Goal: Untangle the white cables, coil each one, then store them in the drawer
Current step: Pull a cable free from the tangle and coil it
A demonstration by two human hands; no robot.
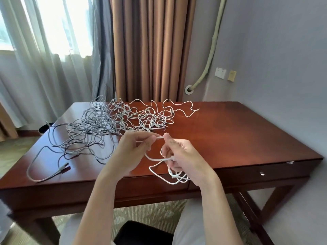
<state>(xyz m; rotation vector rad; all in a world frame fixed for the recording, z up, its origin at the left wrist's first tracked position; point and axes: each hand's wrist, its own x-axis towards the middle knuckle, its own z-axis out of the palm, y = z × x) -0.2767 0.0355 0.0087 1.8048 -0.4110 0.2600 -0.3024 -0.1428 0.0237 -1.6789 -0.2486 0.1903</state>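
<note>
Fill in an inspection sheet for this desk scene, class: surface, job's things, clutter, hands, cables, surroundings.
Surface: glossy reddish wooden desk.
Job's things: white cable held in both hands; drawer in the desk front looks closed.
Clutter: nothing seen besides cables.
Hands: left hand pinches the white cable near its end; right hand grips its loops.
Cables: tangled pile of grey and white cables lies on the desk.
Surroundings: brown curtain, sheer curtain, wall sockets.

Both hands meet above the near edge of the wooden desk [230, 138]. The left hand [131, 152] pinches a white cable [159, 159] at its end, just beside the right hand [184, 156], which grips loops hanging below, seemingly partly coiled. Beyond the grip lies the tangled cable pile [115, 124].
</note>
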